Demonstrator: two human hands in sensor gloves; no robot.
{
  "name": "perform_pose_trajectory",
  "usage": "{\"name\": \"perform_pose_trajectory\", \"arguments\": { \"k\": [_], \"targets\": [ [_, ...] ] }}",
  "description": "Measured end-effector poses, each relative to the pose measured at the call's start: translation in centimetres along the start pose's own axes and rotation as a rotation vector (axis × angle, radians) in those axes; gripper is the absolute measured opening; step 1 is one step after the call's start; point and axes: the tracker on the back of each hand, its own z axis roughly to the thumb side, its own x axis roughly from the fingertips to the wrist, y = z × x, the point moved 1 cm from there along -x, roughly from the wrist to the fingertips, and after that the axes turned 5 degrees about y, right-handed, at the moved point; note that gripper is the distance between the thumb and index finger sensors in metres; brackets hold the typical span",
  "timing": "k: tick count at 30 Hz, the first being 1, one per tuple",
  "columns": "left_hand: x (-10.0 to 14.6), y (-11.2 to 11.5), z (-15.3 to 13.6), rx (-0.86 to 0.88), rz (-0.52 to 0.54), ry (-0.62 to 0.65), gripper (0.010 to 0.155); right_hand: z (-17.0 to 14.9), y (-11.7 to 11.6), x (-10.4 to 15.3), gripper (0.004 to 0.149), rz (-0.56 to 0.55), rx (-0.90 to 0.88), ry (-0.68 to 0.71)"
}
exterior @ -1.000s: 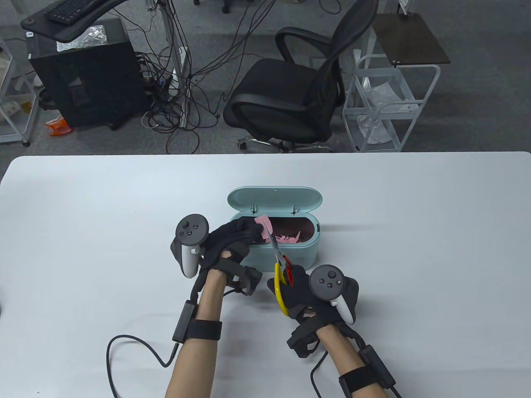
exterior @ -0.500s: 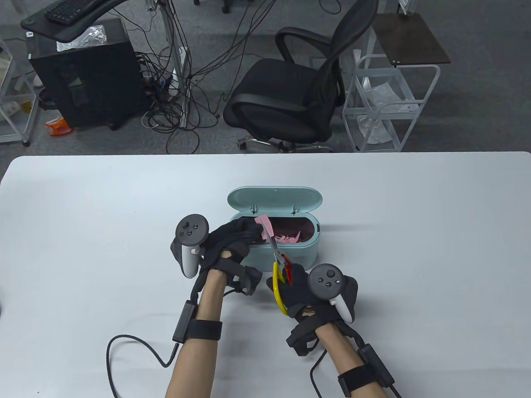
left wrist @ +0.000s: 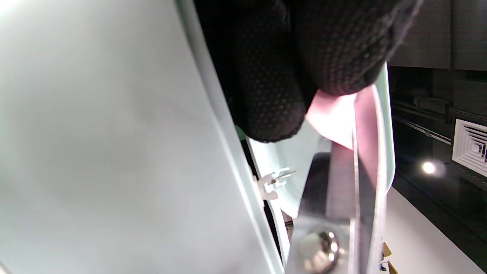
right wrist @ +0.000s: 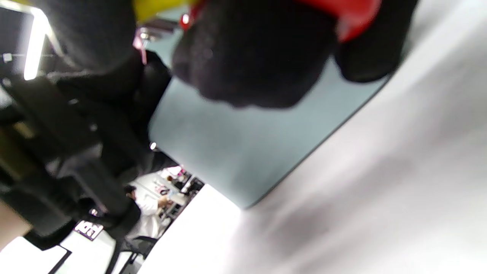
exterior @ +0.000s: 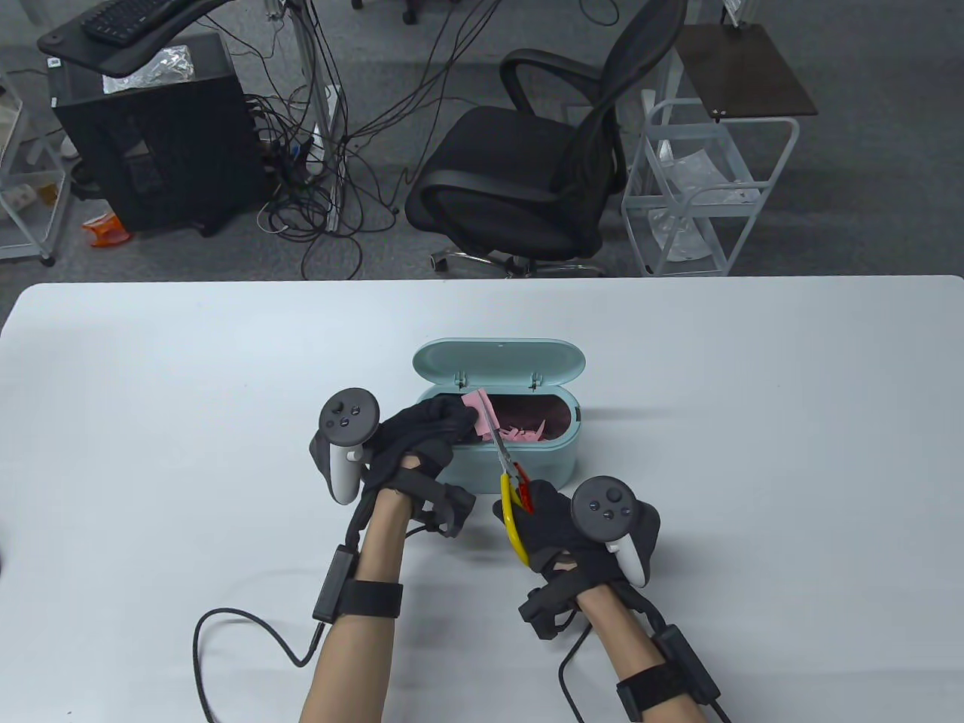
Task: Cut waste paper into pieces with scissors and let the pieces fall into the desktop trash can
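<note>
Here, a cutting pose over the open bin.
Left hand (exterior: 422,440): fingers pinch the pink paper (exterior: 482,410) at its near-left edge and hold it above the left end of the bin (exterior: 520,459); in the left wrist view the fingertips (left wrist: 274,110) clamp the sheet just above the blade.
Right hand (exterior: 561,531): fingers are curled through the yellow and red loops of the scissors (exterior: 503,459), nearer the person than the bin and just to the right of the left hand.
Paper: a small remnant, upright or slightly tilted, directly over the bin's mouth and not touching its rim as far as can be seen.
Scissors: long axis runs from the right hand away and slightly leftward, tips reaching the paper; the blades look nearly closed on the sheet, but whether the cut is through cannot be told.
Key relation: the paper lies straight ahead of the scissor tips along their axis, and the left hand sits just beside the cut line, so the blades should keep to the right of the left fingertips.
Bin: lid (exterior: 498,361) is tipped back; pink pieces (exterior: 527,431) already lie inside.
Worktop (exterior: 753,452): white, carrying the bin near its middle.
Judgement: cutting appears well advanced, with little paper left to trim.
</note>
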Motion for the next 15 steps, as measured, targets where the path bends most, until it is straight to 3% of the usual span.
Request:
{"name": "perform_pose_trajectory", "arguments": {
  "k": [15],
  "targets": [
    [-0.2, 0.0, 0.1, -0.055, -0.046, 0.009, 0.04, 0.5, -0.5, -1.1, 0.068, 0.069, -0.023, -0.033]
  ]
}}
